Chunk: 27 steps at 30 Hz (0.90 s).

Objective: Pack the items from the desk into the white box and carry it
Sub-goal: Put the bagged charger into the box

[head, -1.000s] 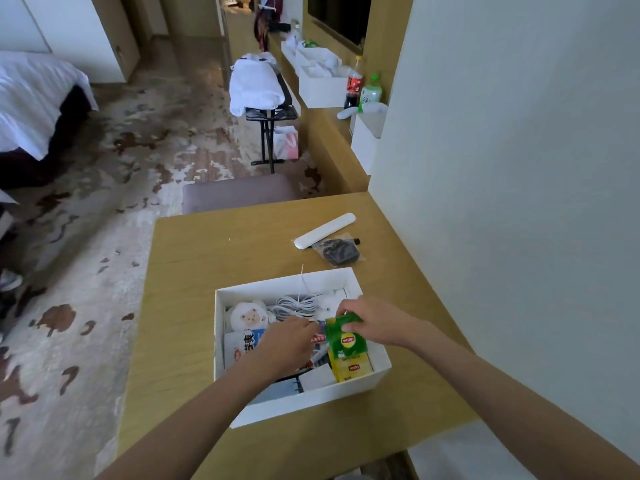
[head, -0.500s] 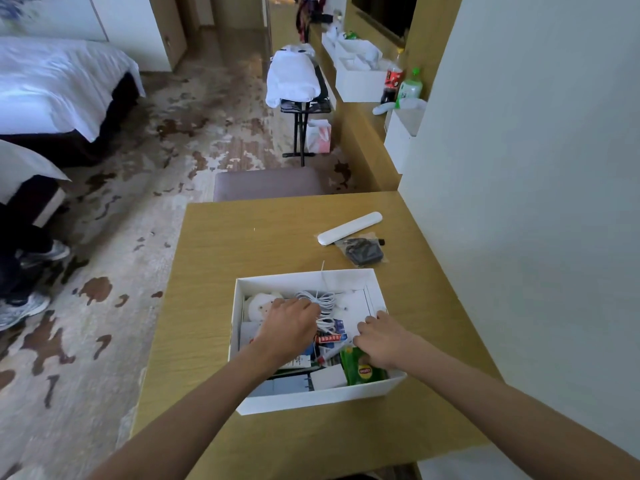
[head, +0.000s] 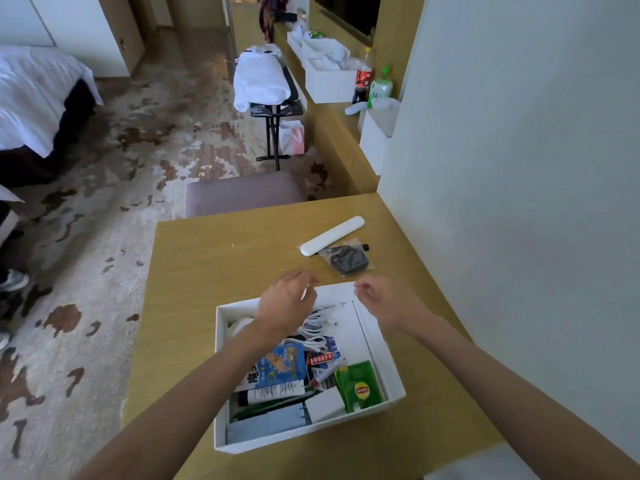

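Observation:
The white box (head: 393, 368) sits on the wooden desk (head: 207, 271), holding a green tea packet (head: 360, 384), a coiled white cable (head: 313, 325), a blue packet (head: 282, 363) and several other small items. My left hand (head: 285, 303) hovers above the box's far left part, fingers loosely apart, nothing clearly in it. Over the far right corner my right hand (head: 384, 299) hangs with curled fingers, empty. Beyond the box lie a long white case (head: 332, 235) and a black item in a clear bag (head: 348, 259).
A wall (head: 519, 168) runs close along the desk's right side. A grey stool (head: 242, 194) stands beyond the far edge. Further back are a luggage rack with white towels (head: 261, 81), a counter with white boxes and bottles (head: 372, 81), and a bed (head: 38, 98) at left.
Both hands have lifted out of the box and moved toward its far edge. The right hand let go of the green tea packet, which now lies in the box's near right corner.

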Tool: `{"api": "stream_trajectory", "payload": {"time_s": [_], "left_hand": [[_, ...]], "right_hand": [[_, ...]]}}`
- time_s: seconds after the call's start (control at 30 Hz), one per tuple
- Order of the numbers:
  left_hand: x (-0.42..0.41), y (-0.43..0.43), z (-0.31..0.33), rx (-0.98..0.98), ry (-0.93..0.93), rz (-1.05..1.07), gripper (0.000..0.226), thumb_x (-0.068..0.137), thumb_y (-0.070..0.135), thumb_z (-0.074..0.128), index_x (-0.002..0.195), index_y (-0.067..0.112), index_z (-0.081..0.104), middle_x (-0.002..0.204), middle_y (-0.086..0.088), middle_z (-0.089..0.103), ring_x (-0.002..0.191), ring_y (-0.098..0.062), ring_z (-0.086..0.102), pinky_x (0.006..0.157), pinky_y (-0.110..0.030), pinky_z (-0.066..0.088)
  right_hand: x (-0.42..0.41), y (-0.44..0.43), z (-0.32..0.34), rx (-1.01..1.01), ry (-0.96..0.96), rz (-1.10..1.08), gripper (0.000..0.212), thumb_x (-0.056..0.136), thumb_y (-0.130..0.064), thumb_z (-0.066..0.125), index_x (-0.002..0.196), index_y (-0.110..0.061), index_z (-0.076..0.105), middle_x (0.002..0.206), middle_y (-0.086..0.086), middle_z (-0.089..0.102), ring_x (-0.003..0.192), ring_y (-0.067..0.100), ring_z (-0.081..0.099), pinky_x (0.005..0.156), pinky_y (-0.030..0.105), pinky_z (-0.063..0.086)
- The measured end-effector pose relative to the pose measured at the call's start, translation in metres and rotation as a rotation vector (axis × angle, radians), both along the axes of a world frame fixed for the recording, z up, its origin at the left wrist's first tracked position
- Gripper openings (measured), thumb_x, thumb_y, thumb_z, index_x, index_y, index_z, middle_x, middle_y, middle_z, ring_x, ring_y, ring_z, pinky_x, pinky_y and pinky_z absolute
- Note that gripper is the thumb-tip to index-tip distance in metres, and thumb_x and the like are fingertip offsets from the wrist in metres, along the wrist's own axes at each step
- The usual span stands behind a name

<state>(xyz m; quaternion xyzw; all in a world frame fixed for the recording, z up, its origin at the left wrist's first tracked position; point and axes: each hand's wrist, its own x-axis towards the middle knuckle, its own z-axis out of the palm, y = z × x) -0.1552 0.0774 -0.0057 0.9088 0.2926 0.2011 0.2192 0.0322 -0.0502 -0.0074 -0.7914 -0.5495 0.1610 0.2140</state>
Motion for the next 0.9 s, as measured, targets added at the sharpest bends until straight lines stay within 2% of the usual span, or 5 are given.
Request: {"api": "stream_trajectory", "payload": {"time_s": [0.33,0.5,0.6,0.8,0.9], "left_hand": [[0.111,0.072,-0.032,-0.499,0.231,0.142,0.023,0.093,0.025,0.044,0.108,0.02,0.061,0.097,-0.002,0.065,0.084,-0.021,0.062,0.068,-0.028,0.048],[0.16,0.095,-0.077,-0.736,0.377,0.192,0.011,0.09,0.021,0.048,0.084,0.022,0.056,0.082,0.003,0.057,0.083,-0.02,0.056,0.077,-0.035,0.048],[0.176,0.103,-0.104,-0.776,0.502,0.229,0.035,0.09,0.03,0.051,0.115,0.006,0.053,0.11,-0.013,0.061,0.1,-0.031,0.061,0.081,-0.041,0.051],[0.189,0.1,-0.121,-0.996,0.333,0.399,0.008,0.085,0.027,0.061,0.088,0.021,0.056,0.083,-0.004,0.065,0.066,-0.017,0.062,0.053,-0.026,0.051],[0.182,0.097,-0.124,-1.025,0.274,0.444,0.012,0.087,0.019,0.059,0.079,0.025,0.053,0.081,-0.004,0.065,0.064,-0.013,0.058,0.048,-0.024,0.041]], "right_hand": [[0.091,0.062,-0.049,-0.05,0.351,-0.342,0.016,0.096,-0.026,0.052,0.109,-0.021,0.059,0.096,-0.007,0.06,0.087,0.005,0.057,0.067,0.019,0.042],[0.125,0.11,-0.088,-0.142,0.514,-0.383,0.018,0.094,-0.022,0.053,0.11,-0.017,0.058,0.104,0.001,0.063,0.088,0.012,0.059,0.071,0.028,0.048],[0.136,0.13,-0.107,-0.186,0.58,-0.397,0.01,0.093,-0.021,0.053,0.1,-0.015,0.058,0.106,0.008,0.065,0.089,0.019,0.059,0.072,0.03,0.049],[0.147,0.141,-0.125,-0.248,0.746,-0.469,0.035,0.085,-0.016,0.066,0.119,-0.011,0.058,0.115,0.007,0.063,0.107,0.025,0.059,0.093,0.04,0.049],[0.147,0.133,-0.125,-0.31,0.842,-0.494,0.026,0.084,-0.015,0.068,0.109,-0.015,0.06,0.113,0.006,0.062,0.099,0.02,0.058,0.087,0.035,0.047]]}}
